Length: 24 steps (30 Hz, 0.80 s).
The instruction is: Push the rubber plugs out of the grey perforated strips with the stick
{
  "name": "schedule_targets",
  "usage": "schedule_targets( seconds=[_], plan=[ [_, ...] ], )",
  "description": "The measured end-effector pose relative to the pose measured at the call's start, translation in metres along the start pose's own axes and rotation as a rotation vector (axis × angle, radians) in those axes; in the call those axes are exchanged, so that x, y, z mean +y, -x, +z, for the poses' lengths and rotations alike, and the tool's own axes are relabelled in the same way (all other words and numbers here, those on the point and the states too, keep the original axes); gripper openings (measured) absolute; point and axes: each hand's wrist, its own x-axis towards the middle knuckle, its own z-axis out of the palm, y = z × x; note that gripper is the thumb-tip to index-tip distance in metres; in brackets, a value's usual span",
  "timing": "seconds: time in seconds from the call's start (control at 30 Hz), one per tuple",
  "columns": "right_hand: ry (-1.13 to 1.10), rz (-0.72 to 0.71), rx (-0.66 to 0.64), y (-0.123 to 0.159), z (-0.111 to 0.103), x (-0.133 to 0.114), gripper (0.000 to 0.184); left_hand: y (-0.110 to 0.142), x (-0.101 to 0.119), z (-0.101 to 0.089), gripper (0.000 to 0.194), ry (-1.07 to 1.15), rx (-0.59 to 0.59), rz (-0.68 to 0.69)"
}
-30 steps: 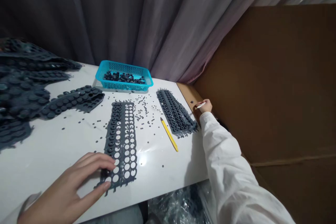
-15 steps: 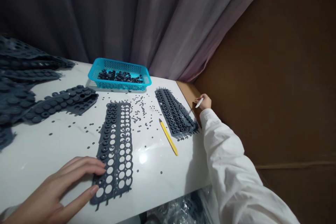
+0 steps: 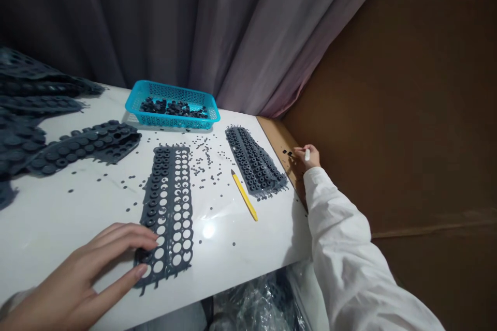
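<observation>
Your right hand [image 3: 309, 158], pinching a white stylus [image 3: 307, 154], now upright, no longer slanted.
Stylus points up, long axis near-far, beside black specks [image 3: 289, 153] on the brown board [image 3: 280, 137], far right of the table [image 3: 58, 217]; your left hand [image 3: 97, 264] lies spread on a perforated rubber sheet [image 3: 149, 212], near.

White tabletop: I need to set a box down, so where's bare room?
The widest patch of the white tabletop lies front-left, between the left hand, the perforated grey rubber sheet and the heaped grey sheets. A smaller one lies front-right, below the yellow pencil. Stray specks dot both. Black pellets crowd the middle, below the turquoise basket.
</observation>
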Motion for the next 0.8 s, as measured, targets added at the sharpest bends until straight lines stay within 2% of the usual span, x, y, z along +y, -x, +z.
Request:
schedule_targets(
  seconds=[0.13, 0.23, 0.3, 0.37, 0.43, 0.5, 0.57, 0.67, 0.8],
  plan=[
    [-0.12, -0.058, 0.055, -0.009, -0.011, -0.043, 0.033, 0.001, 0.003, -0.009, 0.021, -0.015, -0.002, 0.003],
    [-0.215, -0.109, -0.036, 0.011, -0.005, -0.089, 0.02, -0.001, 0.007, -0.02, 0.016, -0.048, -0.037, -0.006],
    [-0.305, -0.17, -0.134, 0.051, 0.008, -0.114, 0.016, -0.003, 0.009, -0.026, 0.016, -0.083, -0.083, 0.003],
    [-0.453, -0.258, -0.36, 0.111, 0.022, -0.132, 0.021, -0.002, 0.01, -0.028, 0.018, -0.123, -0.126, -0.024],
    [-0.444, -0.172, -0.566, 0.181, 0.033, -0.14, 0.02, 0.0, 0.012, -0.028, 0.017, -0.134, -0.165, -0.037],
    [-0.279, -0.065, -0.745, 0.245, 0.041, -0.143, 0.018, 0.003, 0.015, -0.026, 0.016, -0.128, -0.185, -0.049],
    [-0.139, 0.011, -0.873, 0.294, 0.049, -0.145, 0.022, 0.004, 0.018, -0.023, 0.015, -0.111, -0.196, -0.052],
    [-0.115, 0.084, -0.962, 0.333, 0.063, -0.15, 0.028, 0.003, 0.022, -0.02, 0.015, -0.11, -0.149, -0.083],
    [-0.223, 0.076, -0.982, 0.347, 0.083, -0.154, 0.026, -0.003, 0.022, -0.016, 0.016, -0.129, -0.084, -0.1]
  ],
)
